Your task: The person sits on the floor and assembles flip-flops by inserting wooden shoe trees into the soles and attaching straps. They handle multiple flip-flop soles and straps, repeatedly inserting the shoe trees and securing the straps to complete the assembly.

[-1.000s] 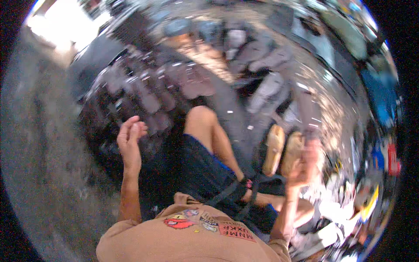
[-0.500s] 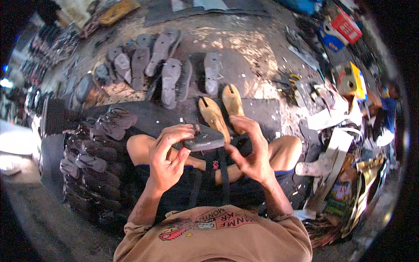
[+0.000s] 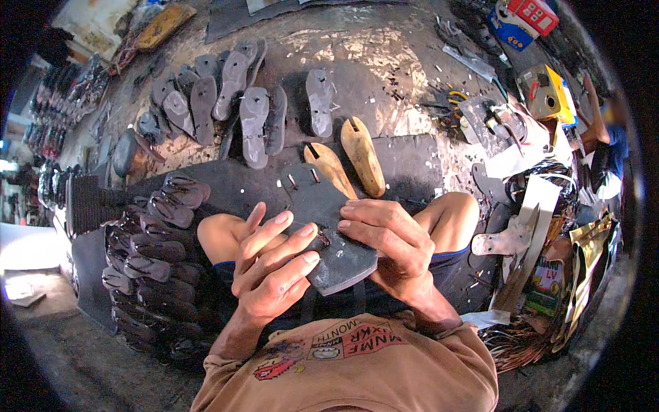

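Observation:
A dark grey sandal sole (image 3: pixel 336 264) is held above my lap, its broad face turned up. Short reddish strap ends poke through holes at its far end and near its middle. My right hand (image 3: pixel 395 250) grips the sole's right edge, fingers on top; its thumb is hidden. From the left, my left hand (image 3: pixel 274 264) reaches over the sole's edge with fingers spread. Two of its fingertips lie on or just over the face beside the middle strap end. Just beyond lie two wooden foot lasts (image 3: pixel 362 158), each slotted at the tip; the sole partly covers the left one.
Several grey soles (image 3: pixel 254 127) lie on the floor ahead. Finished dark sandals (image 3: pixel 168 206) are stacked at my left. To the right are scissors with yellow handles (image 3: pixel 456 99), a yellow box (image 3: pixel 552 96), a pale sole-shaped piece (image 3: pixel 504 242) and scrap strips. Another person's arm (image 3: pixel 592 117) shows at far right.
The sole has turned from nearly edge-on to showing its broad face. My right hand has closed on its edge. My left hand's grip has loosened, its fingers spreading.

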A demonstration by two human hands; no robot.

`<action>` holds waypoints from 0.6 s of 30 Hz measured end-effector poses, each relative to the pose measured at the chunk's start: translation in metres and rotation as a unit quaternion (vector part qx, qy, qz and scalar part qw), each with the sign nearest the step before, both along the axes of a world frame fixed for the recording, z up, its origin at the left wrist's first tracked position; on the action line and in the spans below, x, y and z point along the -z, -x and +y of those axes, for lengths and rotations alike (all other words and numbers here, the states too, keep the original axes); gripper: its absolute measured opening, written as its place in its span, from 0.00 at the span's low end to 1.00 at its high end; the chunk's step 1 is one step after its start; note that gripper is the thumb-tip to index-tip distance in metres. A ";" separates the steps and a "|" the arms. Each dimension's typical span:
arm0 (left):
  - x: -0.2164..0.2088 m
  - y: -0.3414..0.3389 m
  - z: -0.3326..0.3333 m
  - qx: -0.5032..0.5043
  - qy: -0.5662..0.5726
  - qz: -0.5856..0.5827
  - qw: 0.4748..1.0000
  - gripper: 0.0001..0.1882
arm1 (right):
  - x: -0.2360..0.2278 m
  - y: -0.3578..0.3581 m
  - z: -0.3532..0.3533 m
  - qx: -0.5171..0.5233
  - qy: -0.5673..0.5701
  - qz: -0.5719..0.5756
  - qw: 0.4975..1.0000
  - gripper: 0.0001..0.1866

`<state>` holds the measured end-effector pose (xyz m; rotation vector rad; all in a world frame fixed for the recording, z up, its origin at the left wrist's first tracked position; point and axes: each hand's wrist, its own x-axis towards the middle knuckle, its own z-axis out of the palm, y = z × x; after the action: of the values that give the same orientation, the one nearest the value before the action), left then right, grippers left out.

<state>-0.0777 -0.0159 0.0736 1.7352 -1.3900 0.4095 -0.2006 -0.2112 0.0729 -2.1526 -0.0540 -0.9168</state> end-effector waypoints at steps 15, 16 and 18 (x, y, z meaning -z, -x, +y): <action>0.037 -0.012 -0.009 0.154 -0.054 0.202 0.966 0.24 | 0.018 -0.012 -0.026 -0.142 0.014 0.170 0.975 0.38; 0.039 -0.012 -0.010 0.149 -0.049 0.209 0.965 0.23 | 0.027 -0.008 -0.031 -0.137 -0.017 0.203 0.969 0.30; 0.048 -0.011 -0.010 0.111 -0.050 0.237 0.964 0.20 | 0.062 -0.011 -0.028 -0.115 -0.104 0.157 0.975 0.26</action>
<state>-0.0672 -0.0262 0.0260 1.5960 -1.2440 -0.1959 -0.1893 -0.2390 0.0107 -2.0202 -0.0463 -0.4241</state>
